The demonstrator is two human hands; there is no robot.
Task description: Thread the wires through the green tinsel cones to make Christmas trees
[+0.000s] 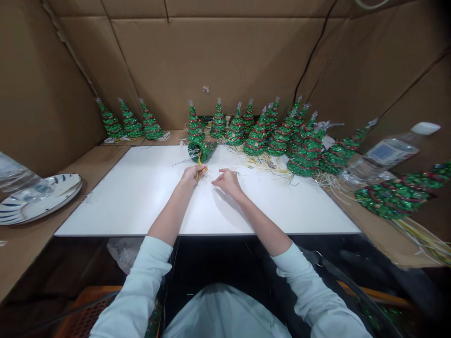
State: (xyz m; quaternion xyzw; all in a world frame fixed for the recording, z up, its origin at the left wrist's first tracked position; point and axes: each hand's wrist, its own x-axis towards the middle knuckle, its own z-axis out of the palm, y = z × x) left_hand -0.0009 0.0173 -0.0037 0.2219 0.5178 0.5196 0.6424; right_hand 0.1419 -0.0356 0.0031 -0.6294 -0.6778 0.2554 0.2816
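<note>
A small green tinsel tree (207,149) lies on its side on the white board (141,197), its open base facing me. Yellow and white wires (199,160) come out of that base. My left hand (194,172) is closed round them just in front of the tree. To its right, my right hand (228,181) hovers over the board with its fingers bent and thumb and fingertips close together. Whether thin strands are between those fingertips is too small to tell.
Several upright trees (257,134) line the back and right, with loose wire scraps (266,162) before them. Three trees (132,122) stand back left. A plate (66,192) is at left; a plastic bottle (387,152) leans at right. Cardboard walls surround the board.
</note>
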